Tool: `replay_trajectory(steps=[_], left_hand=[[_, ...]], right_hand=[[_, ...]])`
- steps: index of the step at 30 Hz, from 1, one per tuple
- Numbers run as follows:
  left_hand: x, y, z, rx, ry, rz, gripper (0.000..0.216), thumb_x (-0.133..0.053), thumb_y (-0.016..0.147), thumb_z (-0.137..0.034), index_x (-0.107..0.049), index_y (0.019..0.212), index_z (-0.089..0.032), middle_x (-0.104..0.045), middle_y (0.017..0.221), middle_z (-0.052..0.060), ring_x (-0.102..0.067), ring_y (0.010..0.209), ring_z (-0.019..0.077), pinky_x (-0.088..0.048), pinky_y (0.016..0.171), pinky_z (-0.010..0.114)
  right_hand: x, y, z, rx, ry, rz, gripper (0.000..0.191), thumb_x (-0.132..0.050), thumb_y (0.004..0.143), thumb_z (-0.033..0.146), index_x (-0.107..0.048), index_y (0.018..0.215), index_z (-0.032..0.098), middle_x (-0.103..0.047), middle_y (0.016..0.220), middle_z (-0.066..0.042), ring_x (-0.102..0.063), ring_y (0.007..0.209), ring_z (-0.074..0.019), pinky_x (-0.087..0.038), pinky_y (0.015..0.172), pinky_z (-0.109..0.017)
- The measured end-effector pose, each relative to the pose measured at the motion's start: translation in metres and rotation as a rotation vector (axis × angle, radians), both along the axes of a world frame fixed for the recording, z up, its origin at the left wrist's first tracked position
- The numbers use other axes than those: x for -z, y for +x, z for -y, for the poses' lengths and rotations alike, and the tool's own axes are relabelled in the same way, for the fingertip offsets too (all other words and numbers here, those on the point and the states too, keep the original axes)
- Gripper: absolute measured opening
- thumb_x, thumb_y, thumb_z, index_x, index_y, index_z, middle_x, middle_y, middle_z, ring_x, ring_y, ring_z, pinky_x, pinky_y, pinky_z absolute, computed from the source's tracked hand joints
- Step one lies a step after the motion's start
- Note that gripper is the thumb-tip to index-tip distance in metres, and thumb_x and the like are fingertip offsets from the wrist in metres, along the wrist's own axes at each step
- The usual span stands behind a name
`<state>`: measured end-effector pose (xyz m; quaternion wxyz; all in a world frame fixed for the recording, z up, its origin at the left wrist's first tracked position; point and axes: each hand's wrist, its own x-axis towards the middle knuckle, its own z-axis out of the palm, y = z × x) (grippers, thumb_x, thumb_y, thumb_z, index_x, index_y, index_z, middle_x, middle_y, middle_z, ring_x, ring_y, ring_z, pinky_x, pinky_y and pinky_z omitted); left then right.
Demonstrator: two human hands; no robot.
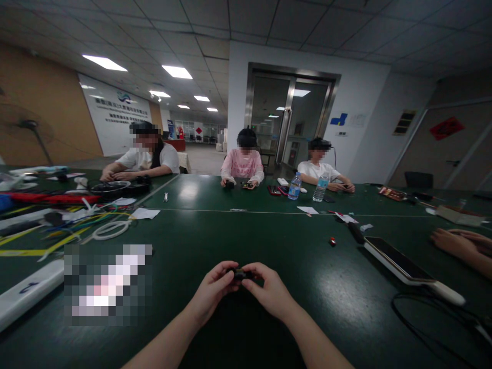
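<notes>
A small black object (241,274), too small and dark to name, is held between my two hands just above the green table (200,233). My left hand (216,283) pinches its left end with thumb and fingers. From the other side, my right hand (269,287) grips the right end in the same way. The fingertips of both hands nearly meet around it, and part of it is hidden behind them. A small red and black item (332,241) lies on the table beyond my right hand.
At left are a white power strip (33,294), a blurred-out bright object (111,282) and coiled white cable (111,230). At right lie a phone (397,260) and black cable (423,328), near another person's hands (457,245). Water bottles (320,188) stand farther back; several people sit across.
</notes>
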<state>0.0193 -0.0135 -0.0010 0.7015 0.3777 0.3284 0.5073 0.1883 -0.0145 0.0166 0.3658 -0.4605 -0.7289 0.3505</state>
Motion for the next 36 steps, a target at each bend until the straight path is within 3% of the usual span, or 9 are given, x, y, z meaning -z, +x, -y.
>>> replay_trajectory(steps=[8,18,36], left_hand=[[-0.0053,-0.0007,0.0020,0.003,-0.004,-0.014,0.024,-0.071,0.065,-0.025,-0.065,0.087,-0.019,-0.063,0.080,0.003,-0.059,0.075,0.0172,-0.044,0.072,0.032],[0.0010,-0.0025,-0.0004,0.026,0.026,-0.014,0.021,-0.066,0.071,-0.024,-0.064,0.091,-0.019,-0.063,0.084,0.004,-0.059,0.077,0.0167,-0.045,0.073,0.031],[0.0013,-0.0012,-0.0009,0.014,0.019,-0.001,0.026,-0.071,0.066,-0.027,-0.064,0.089,-0.019,-0.063,0.082,0.003,-0.058,0.075,0.0157,-0.045,0.071,0.030]], right_hand=[[-0.0002,0.0002,0.0005,-0.003,0.004,0.004,0.022,-0.058,0.076,0.025,-0.060,0.098,0.024,-0.063,0.096,-0.001,-0.058,0.091,-0.0181,-0.044,0.081,-0.032],[-0.0045,0.0004,0.0021,-0.003,-0.007,0.008,0.022,-0.057,0.076,0.025,-0.060,0.098,0.025,-0.062,0.097,-0.001,-0.057,0.091,-0.0181,-0.044,0.082,-0.033],[-0.0002,0.0006,0.0002,0.005,0.000,0.008,0.023,-0.058,0.075,0.025,-0.060,0.098,0.024,-0.063,0.095,-0.002,-0.057,0.090,-0.0182,-0.044,0.082,-0.033]])
